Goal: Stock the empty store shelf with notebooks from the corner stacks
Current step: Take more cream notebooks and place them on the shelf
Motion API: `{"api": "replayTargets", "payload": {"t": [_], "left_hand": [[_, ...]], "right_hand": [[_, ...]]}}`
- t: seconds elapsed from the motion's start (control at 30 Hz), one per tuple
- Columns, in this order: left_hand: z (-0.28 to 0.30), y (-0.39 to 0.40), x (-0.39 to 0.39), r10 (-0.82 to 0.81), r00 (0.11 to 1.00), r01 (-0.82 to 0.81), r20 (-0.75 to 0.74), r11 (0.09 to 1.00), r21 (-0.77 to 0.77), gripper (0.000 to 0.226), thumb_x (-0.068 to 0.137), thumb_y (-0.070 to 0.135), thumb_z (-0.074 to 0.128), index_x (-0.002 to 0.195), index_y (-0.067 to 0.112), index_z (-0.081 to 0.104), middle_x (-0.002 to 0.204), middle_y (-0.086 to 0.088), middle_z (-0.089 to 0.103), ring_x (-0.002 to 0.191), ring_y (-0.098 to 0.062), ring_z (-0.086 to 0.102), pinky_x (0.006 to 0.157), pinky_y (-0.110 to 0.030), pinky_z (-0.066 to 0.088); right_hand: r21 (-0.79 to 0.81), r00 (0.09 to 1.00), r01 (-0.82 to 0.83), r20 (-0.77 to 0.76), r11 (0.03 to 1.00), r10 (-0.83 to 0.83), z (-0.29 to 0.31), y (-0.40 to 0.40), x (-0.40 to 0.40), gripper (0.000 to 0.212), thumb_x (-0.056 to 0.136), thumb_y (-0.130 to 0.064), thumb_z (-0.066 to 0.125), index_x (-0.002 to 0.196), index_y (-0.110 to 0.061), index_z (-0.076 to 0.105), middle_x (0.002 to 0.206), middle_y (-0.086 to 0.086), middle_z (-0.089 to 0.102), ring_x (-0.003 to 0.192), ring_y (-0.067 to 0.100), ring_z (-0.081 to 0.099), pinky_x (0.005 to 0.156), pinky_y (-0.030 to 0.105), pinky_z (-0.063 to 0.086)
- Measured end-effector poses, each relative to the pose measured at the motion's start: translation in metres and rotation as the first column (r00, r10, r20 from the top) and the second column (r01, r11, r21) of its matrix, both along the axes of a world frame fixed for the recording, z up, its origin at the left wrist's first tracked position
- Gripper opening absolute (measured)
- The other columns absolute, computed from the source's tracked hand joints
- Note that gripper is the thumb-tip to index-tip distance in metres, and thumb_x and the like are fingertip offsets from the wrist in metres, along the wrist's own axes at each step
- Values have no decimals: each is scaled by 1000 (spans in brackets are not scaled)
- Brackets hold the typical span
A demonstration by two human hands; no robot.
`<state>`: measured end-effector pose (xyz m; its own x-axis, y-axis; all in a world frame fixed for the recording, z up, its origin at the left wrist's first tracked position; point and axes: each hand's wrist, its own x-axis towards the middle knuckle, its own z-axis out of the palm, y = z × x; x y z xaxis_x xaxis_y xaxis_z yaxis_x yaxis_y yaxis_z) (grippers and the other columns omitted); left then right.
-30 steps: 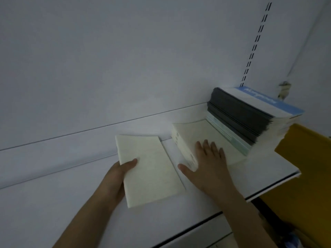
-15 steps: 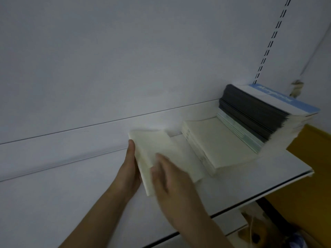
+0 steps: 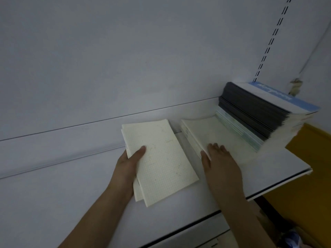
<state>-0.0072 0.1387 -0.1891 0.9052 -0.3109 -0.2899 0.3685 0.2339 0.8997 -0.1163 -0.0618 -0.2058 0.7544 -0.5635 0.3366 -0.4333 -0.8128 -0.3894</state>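
Observation:
Two cream grid-paper notebooks lie slightly askew on the white shelf. My left hand grips their left edge, thumb on top of the upper cover. To the right sits a low stack of cream notebooks. My right hand rests on the near end of that stack, fingers on top and thumb at its left edge. Behind it, in the corner, rises a tall stack of dark-spined notebooks topped by a blue-and-white cover.
The shelf's front edge runs diagonally at lower right, with a yellow panel beyond it. A slotted upright climbs the white back wall above the corner. A lower shelf edge shows below.
A second notebook now lies on the one my left hand holds. My right hand went from the low stack over to the left pile and has returned to the stack. The view shifted left.

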Motion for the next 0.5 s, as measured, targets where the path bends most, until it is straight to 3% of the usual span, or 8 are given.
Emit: {"api": "replayTargets", "payload": {"t": [0.07, 0.1, 0.2, 0.3, 0.33, 0.4, 0.43, 0.5], "left_hand": [[-1, -1, 0, 4, 1000, -5, 19, 1000, 31, 32, 91, 29, 65, 120, 16, 63, 106, -6, 75, 97, -27, 72, 92, -49, 54], [0, -2, 0, 6, 1000, -6, 14, 999, 34, 33, 92, 32, 63, 121, 16, 63, 105, -6, 75, 96, -27, 72, 91, -49, 54], [4, -5, 0, -12, 997, 8, -75, 999, -46, 45, 94, 49, 52, 121, 15, 63, 107, -8, 75, 98, -27, 71, 91, -46, 53], [7, -5, -3, -86, 991, 76, -100, 991, -106, 54, 92, 53, 50, 125, 11, 61, 115, -14, 71, 107, -31, 68, 97, -47, 49], [7, -3, -3, -89, 993, 82, -72, 992, -93, 47, 94, 41, 55, 126, 8, 60, 115, -16, 71, 106, -33, 68, 96, -47, 51], [6, -1, -4, -69, 997, 67, -25, 994, -85, 35, 93, 17, 59, 126, 5, 59, 114, -18, 71, 103, -35, 69, 88, -45, 56], [7, 0, -4, -68, 998, 67, -11, 992, -105, 35, 92, 12, 59, 126, 6, 59, 114, -18, 70, 103, -35, 69, 86, -45, 57], [10, 0, -7, -76, 997, 79, 32, 987, -138, 34, 91, 12, 60, 125, 10, 60, 116, -15, 71, 104, -33, 68, 89, -46, 54]], "right_hand": [[-19, 984, -4, 178, 1000, 7, 7, 19, -2, 37, 100, -29, 46, 107, 0, 68, 99, 18, 72, 88, 29, 71, 77, 37, 57], [23, 970, -40, 240, 999, 34, 15, 30, -4, 36, 101, -28, 46, 107, -1, 68, 94, 14, 73, 80, 24, 71, 72, 32, 58], [113, 969, -139, 223, 984, 111, 26, 67, -4, 50, 101, -40, 31, 126, -9, 61, 121, 6, 67, 108, 18, 65, 94, 27, 48], [152, 916, -400, 107, 904, 387, 15, 107, 0, 62, 99, -50, 15, 137, -17, 50, 145, 1, 49, 137, 14, 40, 114, 28, 29], [175, 882, -471, 93, 865, 462, 11, 112, 1, 60, 98, -49, 18, 138, -18, 49, 148, 0, 45, 140, 13, 34, 117, 30, 25], [151, 855, -512, 178, 846, 486, 12, 105, 3, 48, 97, -40, 29, 126, -17, 59, 138, -2, 55, 131, 10, 44, 113, 35, 32], [144, 863, -483, 245, 863, 442, 16, 95, 3, 42, 96, -38, 33, 119, -18, 62, 130, -4, 59, 123, 8, 49, 108, 35, 38], [154, 893, -363, 340, 919, 295, 27, 70, 7, 41, 97, -39, 38, 127, -19, 56, 133, -5, 54, 124, 6, 46, 108, 33, 39]]}}
